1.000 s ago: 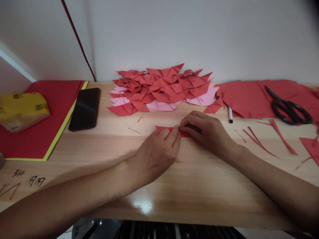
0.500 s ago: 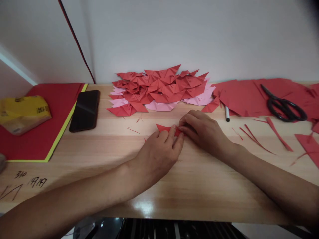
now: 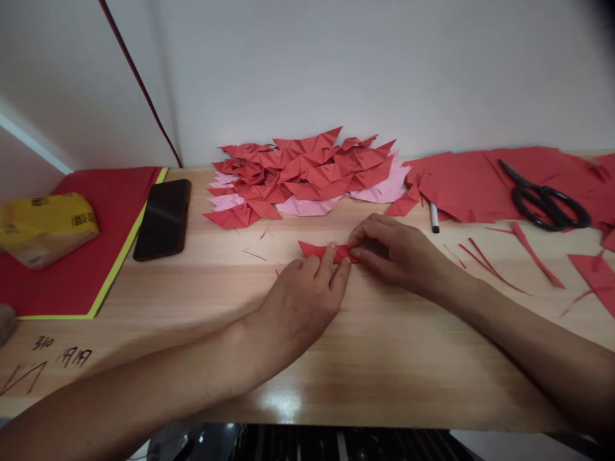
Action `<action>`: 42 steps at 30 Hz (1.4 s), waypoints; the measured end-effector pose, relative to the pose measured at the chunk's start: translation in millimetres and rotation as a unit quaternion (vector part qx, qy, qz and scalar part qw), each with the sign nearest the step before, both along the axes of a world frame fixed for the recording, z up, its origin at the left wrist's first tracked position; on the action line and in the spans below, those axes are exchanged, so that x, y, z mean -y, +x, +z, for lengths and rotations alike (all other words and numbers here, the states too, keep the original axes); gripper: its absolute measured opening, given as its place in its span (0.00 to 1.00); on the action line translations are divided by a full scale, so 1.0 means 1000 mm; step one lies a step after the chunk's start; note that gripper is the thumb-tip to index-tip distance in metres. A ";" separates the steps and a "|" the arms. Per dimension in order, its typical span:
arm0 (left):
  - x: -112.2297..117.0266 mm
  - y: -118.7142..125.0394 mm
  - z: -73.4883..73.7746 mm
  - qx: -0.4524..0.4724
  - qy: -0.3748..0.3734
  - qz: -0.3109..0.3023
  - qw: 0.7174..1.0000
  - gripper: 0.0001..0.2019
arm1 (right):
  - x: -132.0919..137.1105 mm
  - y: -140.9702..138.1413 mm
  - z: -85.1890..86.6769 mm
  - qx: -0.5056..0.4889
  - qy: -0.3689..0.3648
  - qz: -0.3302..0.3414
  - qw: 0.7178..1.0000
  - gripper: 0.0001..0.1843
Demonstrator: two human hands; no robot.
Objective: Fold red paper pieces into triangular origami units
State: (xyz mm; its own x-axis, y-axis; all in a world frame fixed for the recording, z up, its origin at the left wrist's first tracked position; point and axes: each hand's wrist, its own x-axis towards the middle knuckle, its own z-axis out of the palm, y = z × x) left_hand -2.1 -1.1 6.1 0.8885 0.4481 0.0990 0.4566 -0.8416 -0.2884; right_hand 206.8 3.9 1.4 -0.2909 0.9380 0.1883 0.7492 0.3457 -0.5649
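A small piece of folded red paper (image 3: 312, 248) lies on the wooden table between my hands, its pointed left tip sticking out. My left hand (image 3: 307, 298) holds it down, fingertips pressed on its middle and the thumb side tucked behind. At the paper's right end, my right hand (image 3: 391, 250) pinches the edge between thumb and fingers; part of that end is hidden by the fingers. Behind both hands is a heap of folded red paper pieces (image 3: 312, 169), with folded pink paper pieces (image 3: 310, 206) showing underneath along its front and sides.
Black-handled scissors (image 3: 545, 198) rest on red paper sheets (image 3: 459, 186) at the right, near a marker (image 3: 434, 218) and thin paper strips (image 3: 535, 256). Leftward are a phone (image 3: 162, 219), a red sheet (image 3: 115, 211) over yellow, and a yellow packet (image 3: 48, 224). A wall stands behind.
My right hand has shifted slightly along the folded paper's right end, and more red shows between my hands. The left hand stays pressed on it. The whole view has moved a little.
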 end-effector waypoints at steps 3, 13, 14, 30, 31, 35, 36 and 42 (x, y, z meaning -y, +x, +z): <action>0.001 0.000 0.000 0.002 0.001 0.002 1.000 0.23 | 0.000 -0.003 -0.004 0.042 0.033 0.011 0.998 0.03; 0.001 0.000 0.000 0.001 -0.004 0.001 1.000 0.22 | -0.001 -0.001 -0.006 0.078 0.038 0.019 0.996 0.03; 0.001 0.000 0.000 0.001 -0.003 0.002 1.000 0.22 | -0.001 -0.001 -0.006 0.078 0.037 0.022 0.996 0.03; 0.001 0.000 0.002 -0.009 -0.017 0.006 1.000 0.22 | 0.000 -0.001 -0.009 0.095 0.048 0.001 0.994 0.00; 0.001 0.000 0.002 -0.010 -0.017 0.006 1.000 0.22 | -0.001 -0.002 -0.009 0.099 0.049 -0.004 0.994 0.00; 0.000 0.000 0.002 -0.006 -0.021 0.007 1.000 0.22 | -0.003 -0.006 -0.008 0.107 0.053 -0.013 0.993 0.01; -0.001 0.000 0.002 -0.006 -0.023 0.006 1.000 0.22 | -0.003 -0.007 -0.008 0.110 0.055 -0.017 0.992 0.02; 0.000 0.001 0.004 -0.012 -0.017 -0.005 1.000 0.23 | -0.005 -0.013 -0.005 0.137 0.054 -0.058 0.987 0.02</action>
